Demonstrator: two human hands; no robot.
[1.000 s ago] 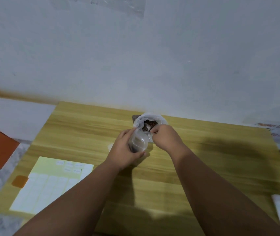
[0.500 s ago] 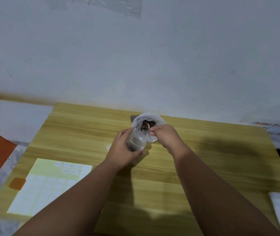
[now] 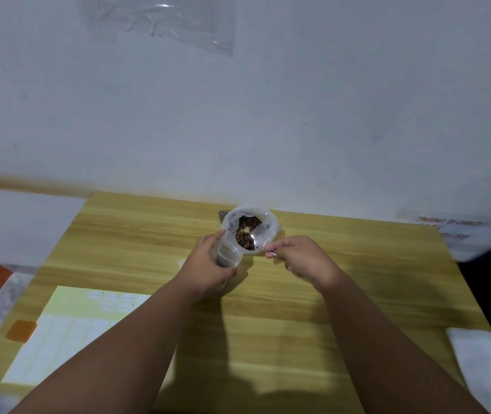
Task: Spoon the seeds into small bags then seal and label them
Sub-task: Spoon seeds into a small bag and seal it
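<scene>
Spooning step under way, head view: left hand (image 3: 208, 264) wraps around a small clear plastic bag (image 3: 226, 254), fingers pressed to its sides, holding it upright just beside the large open translucent bag of brown seeds (image 3: 248, 231) at the far edge of the pale wooden table (image 3: 357, 294). Right hand (image 3: 304, 258) pinches a thin pale spoon handle (image 3: 271, 253), bowl apparently down in the seeds. Next move likely calls for a level lift across into the small bag's mouth. Pale yellow label sheet (image 3: 68, 333) lies front left; its writing, and red lettering on the white sheet (image 3: 447, 227) far right, unreadable.
</scene>
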